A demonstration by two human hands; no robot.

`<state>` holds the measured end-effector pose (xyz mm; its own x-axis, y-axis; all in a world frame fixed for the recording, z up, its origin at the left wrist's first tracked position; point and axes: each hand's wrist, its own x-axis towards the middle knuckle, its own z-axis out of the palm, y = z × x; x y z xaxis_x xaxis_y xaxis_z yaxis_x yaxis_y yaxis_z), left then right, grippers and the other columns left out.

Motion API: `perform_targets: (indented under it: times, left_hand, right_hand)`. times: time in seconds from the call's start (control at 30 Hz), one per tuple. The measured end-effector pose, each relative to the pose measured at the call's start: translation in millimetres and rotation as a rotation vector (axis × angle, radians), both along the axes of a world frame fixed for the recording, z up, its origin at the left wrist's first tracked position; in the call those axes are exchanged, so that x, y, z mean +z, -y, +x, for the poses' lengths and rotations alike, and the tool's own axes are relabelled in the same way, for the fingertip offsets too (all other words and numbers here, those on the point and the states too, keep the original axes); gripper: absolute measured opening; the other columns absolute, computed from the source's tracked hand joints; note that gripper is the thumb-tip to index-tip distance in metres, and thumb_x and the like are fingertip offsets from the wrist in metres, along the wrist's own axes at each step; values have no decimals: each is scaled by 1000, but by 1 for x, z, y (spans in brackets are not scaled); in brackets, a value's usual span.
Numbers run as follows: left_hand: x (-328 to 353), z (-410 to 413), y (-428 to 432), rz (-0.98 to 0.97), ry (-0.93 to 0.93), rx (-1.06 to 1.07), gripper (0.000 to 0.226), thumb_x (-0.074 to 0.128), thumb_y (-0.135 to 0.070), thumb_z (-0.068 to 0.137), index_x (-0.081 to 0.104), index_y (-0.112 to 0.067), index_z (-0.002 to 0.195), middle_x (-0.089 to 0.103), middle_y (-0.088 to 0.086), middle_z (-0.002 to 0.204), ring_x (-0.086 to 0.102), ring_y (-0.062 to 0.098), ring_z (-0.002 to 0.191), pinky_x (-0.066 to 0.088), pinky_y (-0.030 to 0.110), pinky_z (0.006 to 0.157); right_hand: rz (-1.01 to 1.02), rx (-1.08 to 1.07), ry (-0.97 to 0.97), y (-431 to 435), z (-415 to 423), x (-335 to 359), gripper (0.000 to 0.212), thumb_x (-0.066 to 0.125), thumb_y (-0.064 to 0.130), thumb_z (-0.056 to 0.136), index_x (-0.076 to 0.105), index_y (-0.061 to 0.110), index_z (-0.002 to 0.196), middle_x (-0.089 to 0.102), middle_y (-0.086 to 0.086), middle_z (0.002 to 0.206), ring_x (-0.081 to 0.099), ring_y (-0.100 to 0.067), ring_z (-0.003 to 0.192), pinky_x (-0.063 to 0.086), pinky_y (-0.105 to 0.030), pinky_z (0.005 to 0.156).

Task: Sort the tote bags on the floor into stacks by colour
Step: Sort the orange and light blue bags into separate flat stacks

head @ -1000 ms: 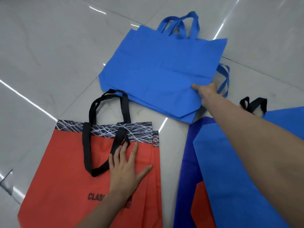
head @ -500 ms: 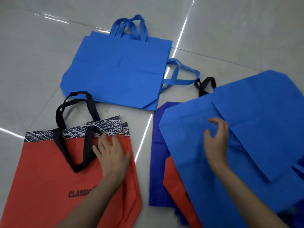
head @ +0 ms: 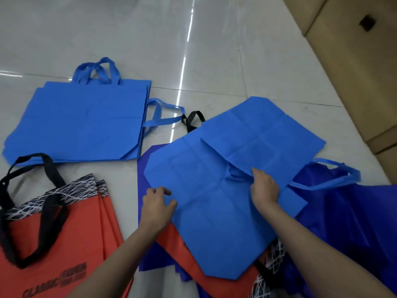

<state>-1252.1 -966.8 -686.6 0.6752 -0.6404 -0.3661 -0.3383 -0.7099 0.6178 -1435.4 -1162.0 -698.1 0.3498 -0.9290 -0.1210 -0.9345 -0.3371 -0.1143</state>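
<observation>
Left hand (head: 158, 209) and right hand (head: 265, 187) pinch the light-blue tote bag (head: 214, 233); the light-blue stack (head: 86, 121) lies forward-left, nearer the left hand.

1. The place looks like a stockroom or packing area rather than a living space.
2. A glossy, pale tiled floor (head: 214, 50) has plain cardboard cartons (head: 354, 61) lined along its edge.
3. Identical tote bags (head: 86, 121) lie flat in batches, several of each colour.

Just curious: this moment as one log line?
left hand: grips light-blue bag; right hand: pinches its fold; blue stack, red stack: started
</observation>
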Motion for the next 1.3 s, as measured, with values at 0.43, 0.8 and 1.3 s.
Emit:
perform_targets:
  times: [0.43,0.8,1.3]
  left_hand:
    - [0,-3,13,-289,-609,534,47,65,-49,78,52,-7,95,54,7,85,52,22,66,41,30,54]
    - [5,-24,-29,-170,-614,316,39,43,-55,88,50,-16,85,52,1,86,47,20,78,35,32,61]
    - [-18,10,-5,-404,-563,611,40,68,-21,81,55,-1,112,61,11,116,59,27,98,49,38,88]
  right_hand:
    - [30,526,13,-97,-55,-11,66,83,0,37,75,29,96,76,0,92,73,-16,75,51,-21,43]
    - [-57,268,45,-113,-81,20,56,42,-5,84,48,20,134,60,-7,118,59,-31,103,48,-36,71]
    - [158,350,-452,-38,-143,23,86,46,3,86,-4,31,149,-6,-3,159,-6,-30,146,-2,-47,117]
